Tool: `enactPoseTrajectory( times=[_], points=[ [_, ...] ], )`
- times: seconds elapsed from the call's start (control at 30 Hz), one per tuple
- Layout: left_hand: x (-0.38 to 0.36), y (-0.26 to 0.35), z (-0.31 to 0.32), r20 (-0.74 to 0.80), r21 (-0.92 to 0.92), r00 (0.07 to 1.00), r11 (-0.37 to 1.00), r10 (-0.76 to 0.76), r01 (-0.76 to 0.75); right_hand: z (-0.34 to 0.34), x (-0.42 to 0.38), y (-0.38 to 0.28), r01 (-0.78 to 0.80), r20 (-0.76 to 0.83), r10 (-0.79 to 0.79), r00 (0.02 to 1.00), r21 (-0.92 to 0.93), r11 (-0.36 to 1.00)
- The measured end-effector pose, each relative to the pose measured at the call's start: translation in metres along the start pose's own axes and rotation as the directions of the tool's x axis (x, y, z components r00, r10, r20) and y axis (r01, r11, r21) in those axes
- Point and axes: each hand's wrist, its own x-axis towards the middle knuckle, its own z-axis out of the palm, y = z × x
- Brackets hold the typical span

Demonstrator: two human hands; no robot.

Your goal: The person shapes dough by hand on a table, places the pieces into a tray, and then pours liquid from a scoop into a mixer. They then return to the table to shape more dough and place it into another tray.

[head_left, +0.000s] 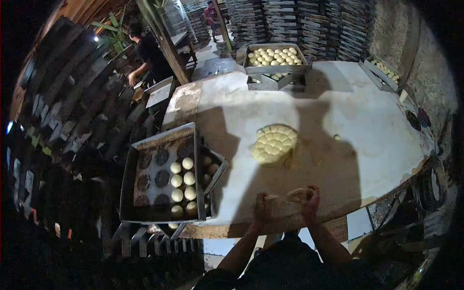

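Near the table's front edge, my left hand (261, 209) and my right hand (309, 203) are side by side in shadow, a little apart. Both have curled fingers, with pale pieces that look like dough (296, 195) at their fingertips; the exact grip is too dim to tell. Beyond them a round cluster of divided dough (274, 143) lies on the table (386, 140). A small dough bit (337, 137) sits to its right. On the left, a tray (159, 212) holds several dough balls (189, 178) in its right-hand columns.
Stacked trays (276, 70) with dough balls stand at the table's back edge. Another filled tray (382, 75) is at the back right. A person (150, 53) in dark clothing stands at the back left, beside a wooden post (162, 41). Dark stacked slats line the walls.
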Motion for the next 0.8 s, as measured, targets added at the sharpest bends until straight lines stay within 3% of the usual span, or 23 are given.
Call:
enactPoseTrajectory(
  times=[0.03, 0.07, 0.1, 0.13, 0.17, 0.2, 0.23, 0.27, 0.3, 0.33, 0.37, 0.4, 0.43, 0.5, 0.53, 0.57, 0.6, 0.63, 0.67, 0.73, 0.8],
  points=[
    [0.006, 0.006, 0.000, -0.037, -0.013, 0.998, 0.999, -0.041, 0.040, -0.007, 0.013, 0.007, 0.029, -0.122, -0.033, 0.992, -0.038, 0.999],
    [0.003, 0.010, -0.009, -0.096, 0.106, 0.970, 0.971, 0.224, -0.213, -0.025, 0.025, 0.016, -0.040, -0.165, 0.060, 0.984, 0.125, 0.991],
    [-0.001, 0.010, -0.022, -0.081, 0.205, 0.956, 0.944, 0.282, -0.261, -0.046, 0.040, 0.018, -0.099, -0.194, 0.159, 0.968, 0.287, 0.953],
    [-0.004, 0.010, -0.035, -0.066, 0.300, 0.939, 0.904, 0.339, -0.305, -0.080, 0.056, 0.041, 0.234, -0.131, -0.233, 0.964, -0.007, 0.972],
    [-0.015, -0.014, -0.043, -0.030, 0.370, 0.981, 0.914, 0.190, -0.166, -0.119, 0.067, 0.069, 0.557, 0.041, -0.568, 0.822, -0.261, 0.788],
    [-0.011, -0.012, -0.065, 0.325, 0.573, 0.891, 0.684, 0.317, -0.452, -0.149, 0.072, 0.101, 0.573, 0.218, -0.541, 0.813, -0.466, 0.674],
    [-0.007, -0.001, -0.085, 0.657, 0.597, 0.696, 0.365, 0.289, -0.714, -0.174, 0.070, 0.136, 0.590, 0.383, -0.460, 0.801, -0.630, 0.505],
    [0.006, 0.010, -0.088, 0.645, 0.694, 0.753, 0.312, 0.131, -0.648, -0.189, 0.074, 0.158, 0.609, 0.519, -0.332, 0.788, -0.737, 0.294],
    [0.024, 0.032, -0.086, 0.606, 0.776, 0.795, 0.242, -0.030, -0.582, -0.192, 0.088, 0.135, 0.597, 0.530, -0.278, 0.801, -0.742, 0.305],
    [0.043, 0.054, -0.085, 0.585, 0.784, 0.785, 0.104, 0.205, -0.612, -0.196, 0.103, 0.111, 0.585, 0.543, -0.219, 0.811, -0.746, 0.317],
    [0.060, 0.018, -0.072, 0.413, 0.786, 0.859, 0.359, 0.303, -0.504, -0.186, 0.122, 0.074, 0.575, 0.556, -0.160, 0.816, -0.749, 0.329],
    [0.082, 0.004, -0.058, 0.222, 0.675, 0.895, 0.601, 0.387, -0.427, -0.161, 0.144, 0.043, 0.476, 0.486, -0.101, 0.868, -0.755, 0.451],
    [0.097, -0.010, -0.032, 0.095, 0.642, 0.961, 0.721, 0.260, -0.259, -0.146, 0.157, 0.029, 0.361, 0.419, -0.027, 0.908, -0.747, 0.559],
    [0.096, -0.006, 0.017, -0.019, 0.392, 0.994, 0.915, 0.109, -0.093, -0.106, 0.156, 0.114, 0.425, 0.479, 0.053, 0.876, -0.820, 0.384],
    [0.087, 0.030, 0.025, 0.216, 0.629, 0.947, 0.707, 0.238, -0.322, -0.089, 0.134, 0.108, 0.287, 0.415, 0.105, 0.904, -0.769, 0.570],
    [0.079, 0.067, 0.034, 0.435, 0.726, 0.830, 0.409, 0.350, -0.553, -0.080, 0.110, 0.100, 0.264, 0.451, 0.142, 0.881, -0.719, 0.643],
    [0.061, 0.076, 0.037, 0.320, 0.626, 0.935, 0.706, 0.155, -0.331, -0.071, 0.086, 0.092, 0.230, 0.486, 0.179, 0.856, -0.666, 0.709],
    [0.039, 0.042, 0.036, 0.478, 0.680, 0.878, 0.626, 0.016, -0.382, -0.075, 0.073, 0.089, 0.325, 0.604, 0.193, 0.773, -0.639, 0.697],
    [0.018, 0.008, 0.034, 0.614, 0.695, 0.780, 0.553, -0.123, -0.460, -0.082, 0.084, 0.086, 0.387, 0.599, 0.118, 0.792, -0.641, 0.663],
    [0.007, -0.008, 0.001, 0.616, 0.697, 0.787, 0.489, -0.037, -0.524, -0.113, 0.117, 0.094, 0.499, 0.589, -0.037, 0.808, -0.648, 0.575],
    [0.025, -0.032, -0.037, 0.511, 0.783, 0.859, 0.401, 0.019, -0.475, -0.147, 0.143, 0.102, 0.581, 0.577, -0.174, 0.798, -0.660, 0.475]
  ],
)
